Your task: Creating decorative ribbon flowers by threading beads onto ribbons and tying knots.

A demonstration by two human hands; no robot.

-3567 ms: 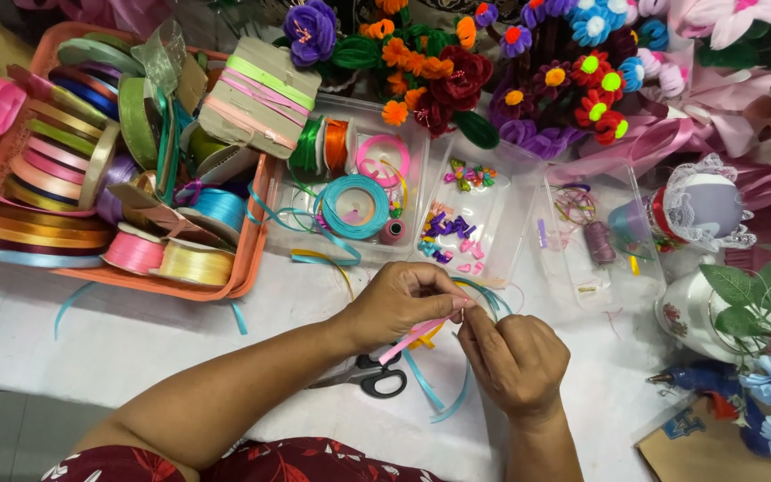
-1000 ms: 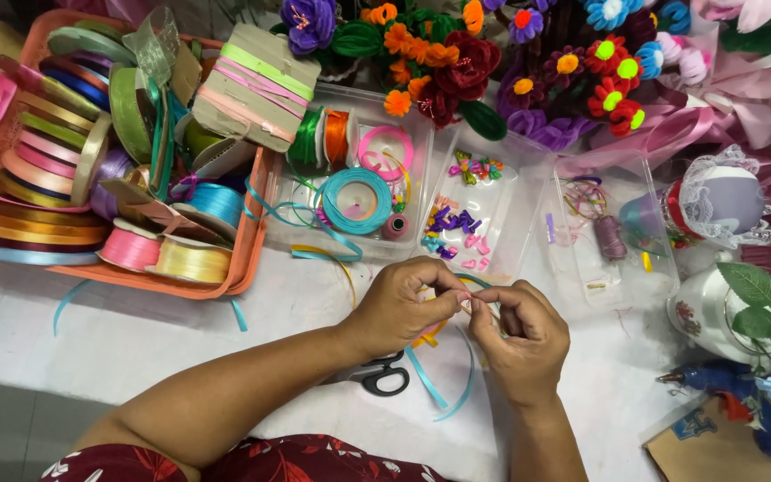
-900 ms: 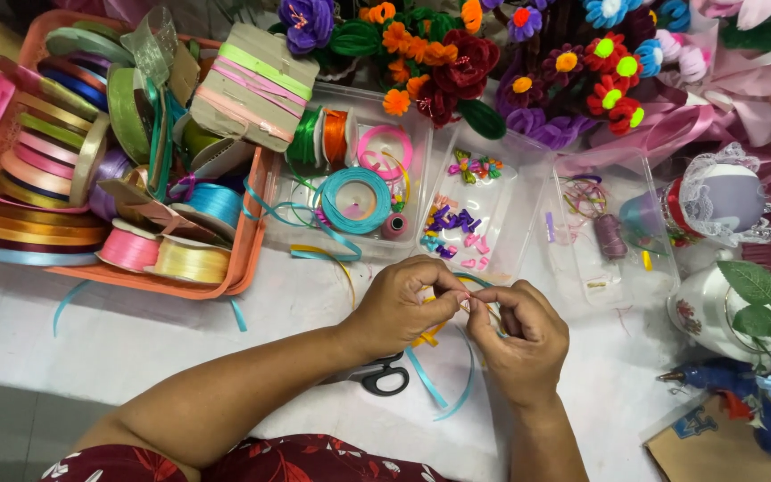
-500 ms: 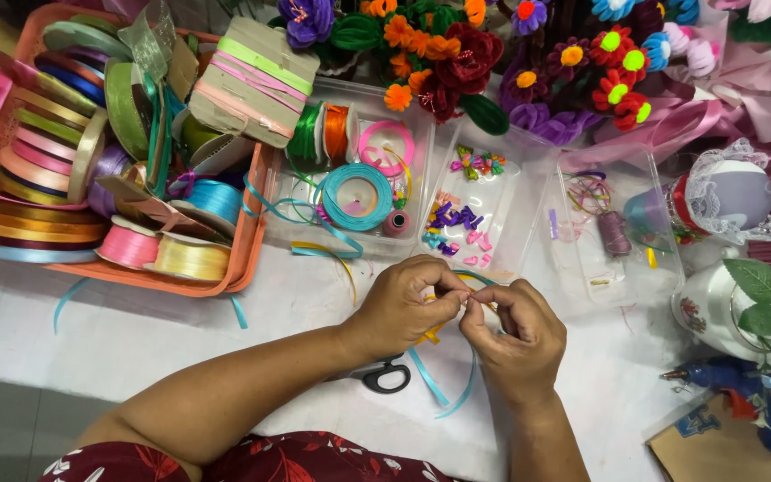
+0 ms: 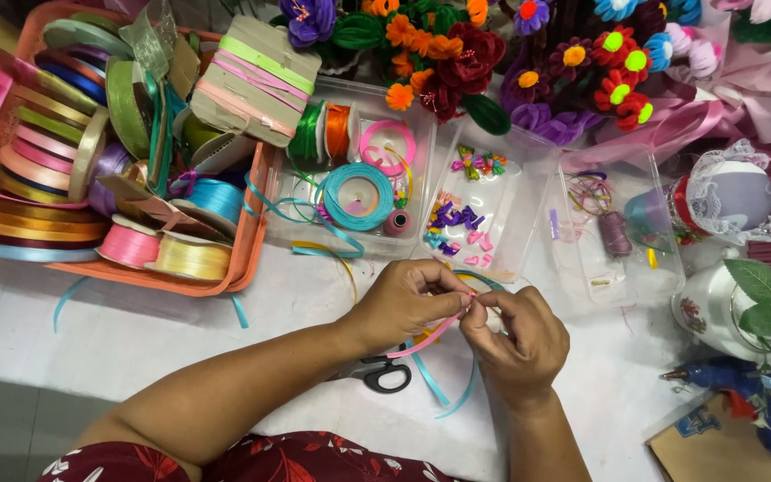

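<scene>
Leftmost, well up and away from the left hand (image 5: 408,303), an orange tray (image 5: 247,241) holds ribbon spools in many colours; a pink spool (image 5: 128,245) and a yellow spool (image 5: 192,257) lie at its near edge. Above the left hand, a clear box (image 5: 301,234) carries a teal spool (image 5: 357,195), a pink spool and green and orange spools. Just below the left hand, partly hidden by the wrist, black scissors (image 5: 384,372) lie on the white table (image 5: 91,330). Centre: the left hand is closed in a pinch on a thin pink ribbon (image 5: 428,336), thumb and fingertips meeting at the ribbon's upper end; the ribbon slants down and left beneath the palm. Touching it fingertip to fingertip, the right hand (image 5: 519,335) pinches the same pink ribbon from the other side. A teal ribbon (image 5: 435,388) trails on the table below and between both hands. Above the right hand, a second clear box (image 5: 515,236) holds small coloured bows. Farther right, a third clear box (image 5: 662,268) holds a mauve thread reel (image 5: 616,234). Behind the boxes stand pipe-cleaner flowers (image 5: 457,54). Far right of the right hand lies a blue glue gun (image 5: 716,377).
</scene>
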